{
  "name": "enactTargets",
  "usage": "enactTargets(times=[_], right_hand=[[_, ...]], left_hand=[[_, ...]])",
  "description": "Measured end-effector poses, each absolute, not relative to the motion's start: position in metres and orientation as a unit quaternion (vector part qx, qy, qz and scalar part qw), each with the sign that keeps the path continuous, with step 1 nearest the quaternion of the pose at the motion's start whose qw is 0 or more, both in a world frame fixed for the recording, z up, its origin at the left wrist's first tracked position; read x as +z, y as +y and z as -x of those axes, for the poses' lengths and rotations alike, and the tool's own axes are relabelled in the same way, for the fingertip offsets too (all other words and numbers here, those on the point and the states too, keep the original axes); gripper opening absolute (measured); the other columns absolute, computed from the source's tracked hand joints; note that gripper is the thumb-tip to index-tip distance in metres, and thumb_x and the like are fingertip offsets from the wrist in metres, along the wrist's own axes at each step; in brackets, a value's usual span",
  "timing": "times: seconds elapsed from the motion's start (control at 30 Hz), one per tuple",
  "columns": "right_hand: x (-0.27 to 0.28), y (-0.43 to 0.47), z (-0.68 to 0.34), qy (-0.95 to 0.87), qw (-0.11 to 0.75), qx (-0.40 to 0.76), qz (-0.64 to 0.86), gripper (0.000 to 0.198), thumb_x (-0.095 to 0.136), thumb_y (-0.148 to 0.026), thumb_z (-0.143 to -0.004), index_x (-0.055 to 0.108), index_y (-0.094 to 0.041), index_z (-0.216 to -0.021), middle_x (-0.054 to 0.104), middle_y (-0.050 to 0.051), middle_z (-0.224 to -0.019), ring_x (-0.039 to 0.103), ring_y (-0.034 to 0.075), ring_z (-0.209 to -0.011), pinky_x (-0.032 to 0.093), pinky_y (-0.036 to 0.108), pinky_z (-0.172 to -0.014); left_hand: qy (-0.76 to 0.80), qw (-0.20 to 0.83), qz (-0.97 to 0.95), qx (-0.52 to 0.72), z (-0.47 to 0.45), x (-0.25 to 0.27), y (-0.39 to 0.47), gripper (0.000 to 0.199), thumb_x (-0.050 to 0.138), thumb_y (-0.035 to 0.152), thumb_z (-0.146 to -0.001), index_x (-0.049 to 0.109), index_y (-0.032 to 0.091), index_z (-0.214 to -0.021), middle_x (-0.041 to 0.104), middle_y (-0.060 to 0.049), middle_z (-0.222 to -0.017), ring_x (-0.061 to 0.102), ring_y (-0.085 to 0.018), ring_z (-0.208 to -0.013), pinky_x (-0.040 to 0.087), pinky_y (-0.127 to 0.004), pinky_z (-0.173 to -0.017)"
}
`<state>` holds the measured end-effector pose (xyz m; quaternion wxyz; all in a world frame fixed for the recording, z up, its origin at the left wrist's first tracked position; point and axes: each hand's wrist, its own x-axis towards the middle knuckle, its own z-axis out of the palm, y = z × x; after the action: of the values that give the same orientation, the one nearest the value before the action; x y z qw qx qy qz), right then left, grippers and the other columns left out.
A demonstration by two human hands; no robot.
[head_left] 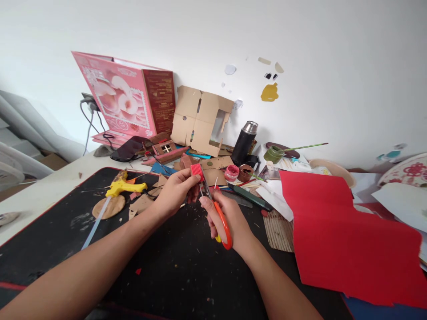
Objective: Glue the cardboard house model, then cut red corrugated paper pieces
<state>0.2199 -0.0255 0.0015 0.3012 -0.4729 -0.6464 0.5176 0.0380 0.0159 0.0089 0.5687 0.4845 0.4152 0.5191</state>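
Note:
My left hand (pixel 178 189) pinches a small piece of red corrugated cardboard (pixel 197 170) between thumb and fingers. In my right hand (pixel 225 218) is a pair of scissors (pixel 227 226) with an orange and yellow handle. Their metal blades point up and away, right beside the red piece. Whether the blades touch its edge I cannot tell. Both hands are held over the black mat (pixel 167 271), close to the clutter of scraps at its far side.
A yellow glue gun (pixel 125 186) lies on a round wooden disc (pixel 108 208) at left. A black thermos (pixel 244 144), a pink paint jar (pixel 231 173) and a green-handled tool (pixel 251 197) are beyond my hands. A large red sheet (pixel 347 240) covers the right side. Cut cardboard (pixel 200 120) leans at the wall.

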Motion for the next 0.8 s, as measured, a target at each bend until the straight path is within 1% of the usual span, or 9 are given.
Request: enactTargets(times=[0.33,0.5,0.8], right_hand=[[0.003,-0.026,-0.220,-0.652,0.297,0.509,0.478,0.047,0.059,-0.069,-0.105,0.056,-0.023,-0.092,0.058,-0.007,-0.058,0.057,0.011,-0.035,0.042,0.019,-0.038],[0.010,-0.028,-0.219,-0.651,0.295,0.501,0.487,0.052,0.059,-0.073,-0.103,0.054,-0.024,-0.088,0.057,-0.007,-0.056,0.056,0.011,-0.035,0.042,0.020,-0.038],[0.013,-0.029,-0.218,-0.657,0.289,0.491,0.495,0.057,0.057,-0.080,-0.100,0.057,-0.024,-0.089,0.056,-0.006,-0.055,0.055,0.012,-0.034,0.040,0.022,-0.038]], left_hand=[[0.422,0.566,-0.483,0.518,-0.038,0.010,0.016,0.030,0.079,0.046,-0.083,0.064,0.020,-0.082,0.058,0.006,-0.050,0.050,-0.010,-0.038,0.036,-0.021,-0.038],[0.426,0.566,-0.480,0.517,-0.039,0.010,0.015,0.029,0.079,0.045,-0.083,0.064,0.020,-0.082,0.058,0.005,-0.050,0.050,-0.010,-0.038,0.036,-0.021,-0.038],[0.430,0.566,-0.480,0.514,-0.039,0.009,0.016,0.030,0.079,0.046,-0.082,0.065,0.020,-0.083,0.058,0.006,-0.050,0.050,-0.010,-0.038,0.036,-0.021,-0.038]])
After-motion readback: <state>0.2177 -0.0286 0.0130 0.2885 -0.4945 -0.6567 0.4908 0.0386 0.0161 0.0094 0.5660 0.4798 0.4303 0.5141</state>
